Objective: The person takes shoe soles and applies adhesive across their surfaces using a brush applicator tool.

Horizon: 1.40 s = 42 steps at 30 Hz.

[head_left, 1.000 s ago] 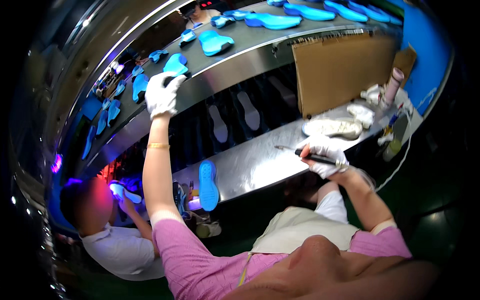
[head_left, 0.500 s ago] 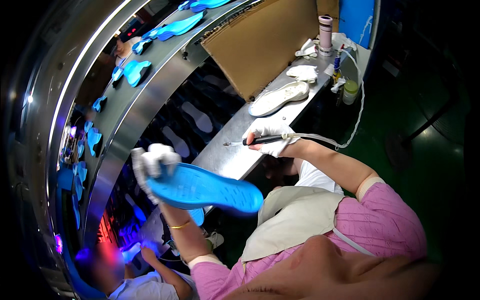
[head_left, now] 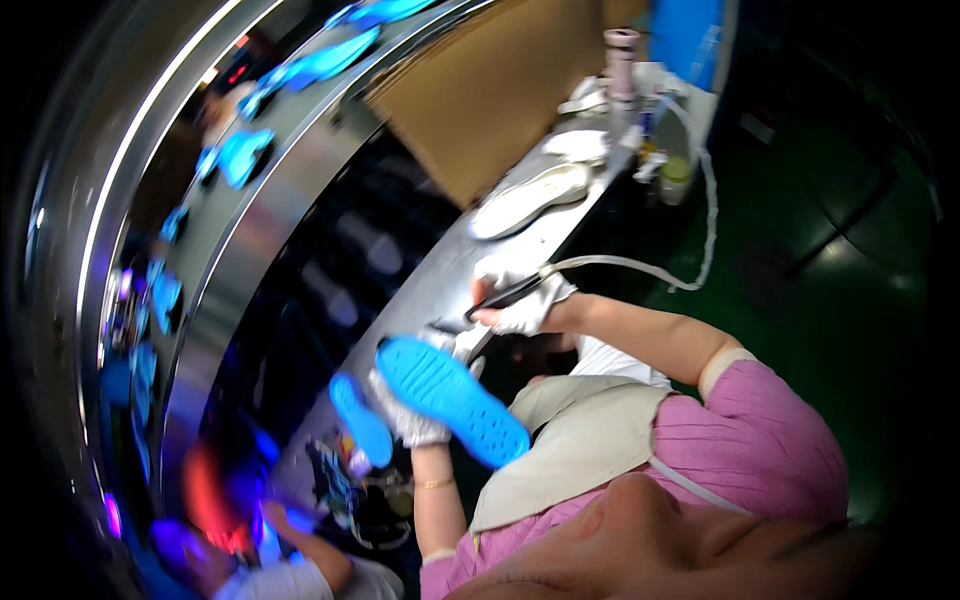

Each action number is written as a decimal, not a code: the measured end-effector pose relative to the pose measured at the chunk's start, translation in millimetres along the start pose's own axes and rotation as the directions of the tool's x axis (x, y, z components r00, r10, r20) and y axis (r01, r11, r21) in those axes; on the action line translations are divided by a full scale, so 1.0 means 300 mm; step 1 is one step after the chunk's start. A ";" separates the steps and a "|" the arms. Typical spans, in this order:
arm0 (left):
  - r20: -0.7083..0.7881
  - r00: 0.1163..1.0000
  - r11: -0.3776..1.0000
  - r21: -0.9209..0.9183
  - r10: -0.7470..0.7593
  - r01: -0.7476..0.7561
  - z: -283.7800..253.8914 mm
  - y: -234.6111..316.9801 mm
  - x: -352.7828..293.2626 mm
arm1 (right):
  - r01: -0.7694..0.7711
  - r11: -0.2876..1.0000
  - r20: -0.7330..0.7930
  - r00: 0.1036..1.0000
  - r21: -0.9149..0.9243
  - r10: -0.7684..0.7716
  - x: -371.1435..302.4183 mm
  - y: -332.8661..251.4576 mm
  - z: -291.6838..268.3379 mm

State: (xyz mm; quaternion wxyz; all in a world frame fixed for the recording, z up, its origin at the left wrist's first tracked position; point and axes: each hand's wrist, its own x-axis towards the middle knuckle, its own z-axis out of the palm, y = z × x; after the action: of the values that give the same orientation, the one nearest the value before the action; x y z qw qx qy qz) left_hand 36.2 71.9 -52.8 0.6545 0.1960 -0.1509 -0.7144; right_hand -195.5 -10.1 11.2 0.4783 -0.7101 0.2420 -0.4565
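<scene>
My left hand (head_left: 405, 408), in a white glove, grips a blue shoe sole (head_left: 455, 400) and holds it tilted above the metal bench (head_left: 400, 310). Part of the hand is hidden behind the sole. My right hand (head_left: 528, 308), in a fingerless white glove, is closed round a black-handled glue brush (head_left: 508, 296), whose tip points toward the sole's upper end. A pale tube (head_left: 630, 262) runs from the brush's back end. Just left of my left hand lies a second, smaller-looking blue sole (head_left: 360, 420). Blur makes the brush tip hard to make out.
A white shoe (head_left: 530, 202) and white cloths (head_left: 577, 147) lie farther along the bench, near a pink bottle (head_left: 621, 65) and a jar (head_left: 675, 178). A cardboard sheet (head_left: 490, 95) stands behind. Blue soles ride a curved conveyor (head_left: 225, 215). Another person (head_left: 300, 555) works lower left.
My left hand has brought the sole right and down toward my right hand, turning it steeper. The brush now angles down toward the sole. The smaller-looking sole has come into fuller view.
</scene>
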 end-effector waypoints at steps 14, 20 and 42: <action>0.008 0.973 0.973 -0.037 0.230 -0.230 0.129 -0.140 0.065 | 0.224 0.972 -0.071 0.971 -0.074 -0.229 0.061 -0.024 0.184; -0.015 0.985 0.984 -0.039 0.173 -0.173 0.118 -0.091 0.043 | 0.014 0.997 0.020 1.000 0.072 -0.015 0.015 -0.032 0.174; -0.156 0.987 0.943 0.322 -0.042 0.091 0.103 -0.144 -0.107 | -0.146 0.980 0.151 0.981 0.136 0.125 -0.167 0.028 0.099</action>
State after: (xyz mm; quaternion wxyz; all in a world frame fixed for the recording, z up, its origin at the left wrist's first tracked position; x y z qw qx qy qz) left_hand -14.2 106.8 -43.5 0.5978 0.3591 -0.2121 -0.6846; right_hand -192.1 39.1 -21.0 0.5753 -0.6855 0.2212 -0.3876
